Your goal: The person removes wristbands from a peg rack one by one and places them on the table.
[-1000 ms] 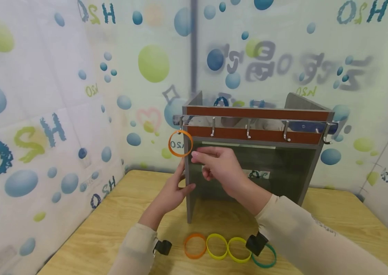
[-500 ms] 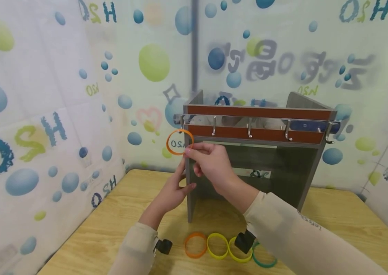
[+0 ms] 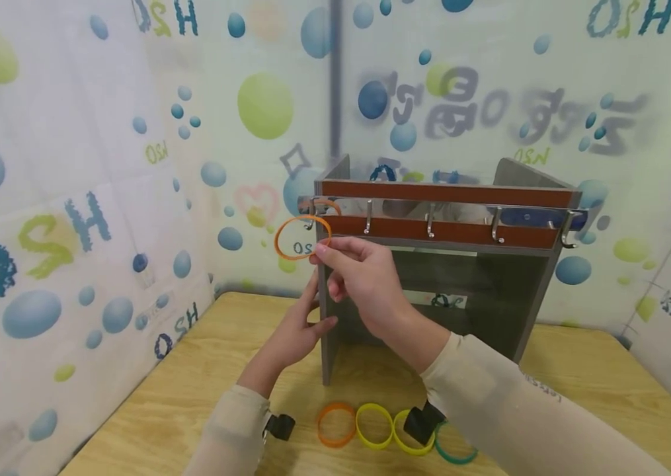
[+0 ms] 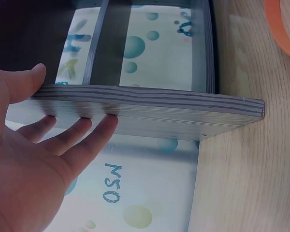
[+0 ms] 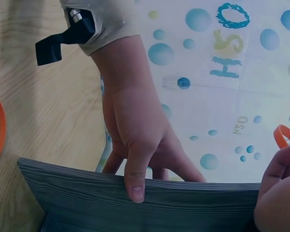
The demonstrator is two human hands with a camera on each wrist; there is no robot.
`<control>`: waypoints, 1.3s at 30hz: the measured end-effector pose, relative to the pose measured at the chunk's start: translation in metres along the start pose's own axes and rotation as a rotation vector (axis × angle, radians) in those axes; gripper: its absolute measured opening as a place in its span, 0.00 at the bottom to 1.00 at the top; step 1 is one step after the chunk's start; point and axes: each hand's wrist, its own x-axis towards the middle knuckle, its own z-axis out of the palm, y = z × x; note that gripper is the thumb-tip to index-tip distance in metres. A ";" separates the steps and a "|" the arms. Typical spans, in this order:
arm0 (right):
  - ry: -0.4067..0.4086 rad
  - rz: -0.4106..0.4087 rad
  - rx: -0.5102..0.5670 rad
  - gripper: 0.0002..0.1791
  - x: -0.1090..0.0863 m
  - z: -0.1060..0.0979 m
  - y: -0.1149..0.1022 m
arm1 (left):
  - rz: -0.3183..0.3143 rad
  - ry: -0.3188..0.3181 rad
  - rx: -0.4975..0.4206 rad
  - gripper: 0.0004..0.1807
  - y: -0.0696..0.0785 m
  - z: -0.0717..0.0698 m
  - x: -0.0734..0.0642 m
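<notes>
My right hand (image 3: 365, 277) pinches an orange silicone wristband (image 3: 276, 239) by its near right edge, between thumb and forefinger. The band is tilted, and its loop overlaps the leftmost metal hook (image 3: 310, 223) of the rail in the head view. Part of the same band shows beside the right fingers in the right wrist view. My left hand (image 3: 293, 334) grips the grey left side panel (image 4: 145, 94) of a small wooden shelf, thumb on the inner side and fingers spread on the outer face.
Several more hooks line the metal rail (image 3: 406, 207) across the shelf front. On the wooden table (image 3: 192, 396) before the shelf lie another orange band (image 3: 320, 426), two yellow bands (image 3: 359, 430) and a green band (image 3: 454, 459). A patterned curtain (image 3: 264, 165) hangs behind.
My right hand has moved left and slightly up, first reaching the orange wristband, then pinching it and tilting it up and left at the hook. The left hand stays on the panel.
</notes>
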 end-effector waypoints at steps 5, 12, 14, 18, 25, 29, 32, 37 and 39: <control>-0.014 0.012 0.017 0.13 -0.006 0.001 -0.002 | 0.000 0.010 0.003 0.58 -0.002 0.000 -0.001; -0.014 0.023 0.005 0.14 -0.011 -0.004 -0.004 | -0.004 0.011 0.011 0.56 -0.003 0.000 0.000; -0.011 0.032 -0.001 0.14 -0.012 -0.007 -0.002 | -0.015 0.015 0.014 0.56 -0.003 0.000 0.000; -0.016 0.043 -0.018 0.16 -0.014 -0.014 0.002 | -0.021 0.022 0.011 0.55 -0.002 0.001 0.000; -0.013 0.081 -0.075 0.17 -0.023 -0.034 0.009 | -0.009 0.030 0.014 0.54 0.000 0.002 -0.001; -0.015 0.103 -0.121 0.18 -0.030 -0.051 0.011 | -0.002 0.034 0.022 0.53 0.000 0.003 0.000; -0.013 0.118 -0.154 0.19 -0.037 -0.066 0.012 | 0.006 0.027 0.009 0.55 0.001 0.003 0.001; 0.007 0.145 -0.200 0.22 -0.047 -0.091 0.016 | 0.009 0.009 -0.013 0.56 0.000 0.002 0.001; 0.021 0.157 -0.210 0.23 -0.050 -0.099 0.018 | 0.004 0.008 -0.013 0.56 0.000 0.002 0.000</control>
